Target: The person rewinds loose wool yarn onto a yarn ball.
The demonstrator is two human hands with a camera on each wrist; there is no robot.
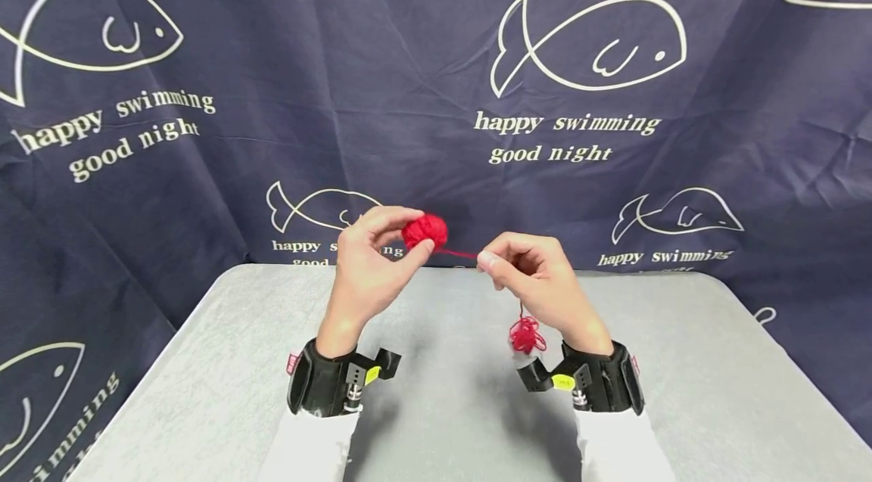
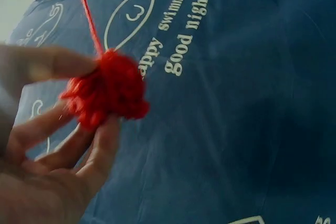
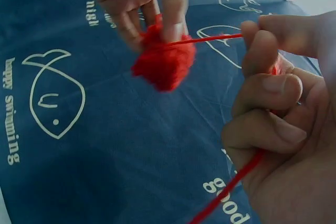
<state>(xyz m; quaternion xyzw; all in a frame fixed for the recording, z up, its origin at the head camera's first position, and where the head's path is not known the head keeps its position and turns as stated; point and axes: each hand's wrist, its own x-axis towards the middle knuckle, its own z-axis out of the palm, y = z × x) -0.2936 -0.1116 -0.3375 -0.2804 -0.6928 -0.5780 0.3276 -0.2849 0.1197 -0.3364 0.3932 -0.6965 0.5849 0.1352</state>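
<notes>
A small red ball of yarn (image 1: pixel 426 230) is pinched between the thumb and fingers of my left hand (image 1: pixel 373 264), held up above the table. From the ball a taut strand (image 3: pixel 210 39) runs across to my right hand (image 1: pixel 534 274), whose thumb and forefinger pinch it. The other right fingers curl round the yarn, which comes out again below them in the right wrist view. Under the right hand hangs a loose tangle of red yarn (image 1: pixel 527 335). In the left wrist view the wound ball (image 2: pixel 107 90) sits at the fingertips.
A light grey table (image 1: pixel 450 376) spreads beneath both hands. Behind it hangs a dark blue cloth (image 1: pixel 422 88) with white fish outlines and lettering. Black straps with small cameras circle the left wrist (image 1: pixel 327 380) and right wrist (image 1: pixel 609 380).
</notes>
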